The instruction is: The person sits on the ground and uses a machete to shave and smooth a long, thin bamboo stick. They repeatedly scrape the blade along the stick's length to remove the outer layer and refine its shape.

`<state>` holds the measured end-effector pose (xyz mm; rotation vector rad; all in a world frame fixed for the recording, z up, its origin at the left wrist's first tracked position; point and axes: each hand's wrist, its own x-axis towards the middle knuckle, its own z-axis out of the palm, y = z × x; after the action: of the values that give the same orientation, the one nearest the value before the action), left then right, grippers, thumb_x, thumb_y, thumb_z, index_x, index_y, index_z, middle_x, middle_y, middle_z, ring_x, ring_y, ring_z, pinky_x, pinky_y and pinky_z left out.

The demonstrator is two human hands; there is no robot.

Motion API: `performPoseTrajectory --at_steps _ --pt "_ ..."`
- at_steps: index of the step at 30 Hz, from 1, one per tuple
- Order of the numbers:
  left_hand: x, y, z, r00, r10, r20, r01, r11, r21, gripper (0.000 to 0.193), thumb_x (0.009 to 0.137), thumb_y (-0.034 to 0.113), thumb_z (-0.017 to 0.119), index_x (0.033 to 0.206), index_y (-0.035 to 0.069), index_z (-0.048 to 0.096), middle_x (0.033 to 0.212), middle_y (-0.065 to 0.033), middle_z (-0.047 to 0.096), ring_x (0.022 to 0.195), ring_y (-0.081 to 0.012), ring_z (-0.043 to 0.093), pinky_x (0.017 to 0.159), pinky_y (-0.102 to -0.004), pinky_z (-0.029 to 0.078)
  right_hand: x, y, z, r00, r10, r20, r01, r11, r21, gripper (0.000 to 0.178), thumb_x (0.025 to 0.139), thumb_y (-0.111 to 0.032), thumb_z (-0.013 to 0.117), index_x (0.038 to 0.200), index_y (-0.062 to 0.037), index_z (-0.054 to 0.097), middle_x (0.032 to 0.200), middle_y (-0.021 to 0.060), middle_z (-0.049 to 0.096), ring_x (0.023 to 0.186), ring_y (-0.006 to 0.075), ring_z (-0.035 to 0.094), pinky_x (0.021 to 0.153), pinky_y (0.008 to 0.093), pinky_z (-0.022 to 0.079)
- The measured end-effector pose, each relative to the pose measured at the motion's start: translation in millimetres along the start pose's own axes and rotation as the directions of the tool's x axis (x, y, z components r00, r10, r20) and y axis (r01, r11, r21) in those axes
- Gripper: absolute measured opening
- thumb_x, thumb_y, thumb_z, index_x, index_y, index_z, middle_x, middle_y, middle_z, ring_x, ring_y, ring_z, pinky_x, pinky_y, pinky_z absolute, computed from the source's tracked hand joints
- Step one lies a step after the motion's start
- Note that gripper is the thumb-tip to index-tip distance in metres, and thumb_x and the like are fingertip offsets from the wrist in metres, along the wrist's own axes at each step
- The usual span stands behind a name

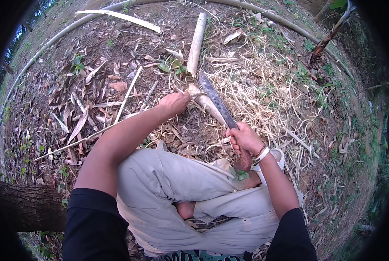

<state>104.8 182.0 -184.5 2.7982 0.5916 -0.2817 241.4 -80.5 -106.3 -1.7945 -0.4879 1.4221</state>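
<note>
My right hand (245, 138) is wrapped around the handle of a machete (218, 101), close to my crossed legs. Its long, dark, mottled blade points away and slightly left. On the left, the closed fingers of my left hand (176, 103) grip a thin bamboo strip (82, 140). The strip runs back under my left forearm toward the lower left, and its short front end meets the blade near the upper half. Beneath the blade lies a pale bamboo pole piece (209, 105), slanting toward my right foot and partly covered by the machete.
Another pale bamboo length (196, 43) lies straight ahead. Curly shavings (268, 95) cover the ground to the right. A flat split piece (125, 18) rests at the far left, with dry leaves (78, 126) nearer. A thick log (29, 206) lies at the lower left.
</note>
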Motion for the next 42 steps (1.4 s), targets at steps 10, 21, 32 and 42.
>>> performPoseTrajectory --at_steps 10,21,32,42 --pt "-4.1 19.9 -25.2 0.998 -0.007 0.068 0.005 0.999 0.031 0.025 0.097 0.009 0.038 0.115 -0.005 0.050 0.084 -0.0182 0.068 0.075 -0.0295 0.071 0.060 -0.0402 0.059 11.5 42.1 14.0 0.662 -0.713 -0.232 0.340 0.562 -0.754 0.014 0.088 -0.011 0.051 0.090 0.0025 0.054 0.058 0.0141 0.053 0.052 0.0223 0.061 0.052 0.0335 0.049" --pt "-0.5 -1.3 -3.0 0.995 0.071 -0.063 -0.068 0.996 0.058 0.028 0.101 0.020 0.040 0.108 -0.005 0.050 0.073 -0.0204 0.065 0.066 -0.0340 0.069 0.052 -0.0444 0.055 -29.5 -23.6 18.8 0.762 -0.579 -0.290 0.465 0.801 -0.377 0.012 0.091 -0.010 0.051 0.091 -0.0007 0.059 0.056 0.0012 0.052 0.043 0.0105 0.050 0.044 0.0279 0.041" --pt "2.3 12.4 -18.1 0.999 -0.002 0.041 0.001 1.000 0.001 0.027 0.100 0.014 0.036 0.108 -0.007 0.051 0.078 -0.0188 0.066 0.066 -0.0281 0.068 0.054 -0.0390 0.056 15.8 46.4 12.3 0.932 -0.338 -0.129 0.146 0.679 -0.720 0.024 0.087 -0.018 0.051 0.094 0.0045 0.056 0.075 0.0245 0.064 0.073 0.0420 0.062 0.068 0.0460 0.051" --pt "-0.7 -3.7 3.0 1.000 -0.004 -0.004 0.004 1.000 0.022 0.031 0.102 0.018 0.038 0.122 -0.005 0.045 0.072 -0.0198 0.064 0.062 -0.0312 0.067 0.048 -0.0444 0.052 -39.3 -46.4 23.3 0.593 -0.721 -0.360 0.496 0.679 -0.542 0.016 0.090 -0.009 0.048 0.101 -0.0006 0.054 0.062 0.0138 0.057 0.052 0.0258 0.058 0.054 0.0390 0.044"
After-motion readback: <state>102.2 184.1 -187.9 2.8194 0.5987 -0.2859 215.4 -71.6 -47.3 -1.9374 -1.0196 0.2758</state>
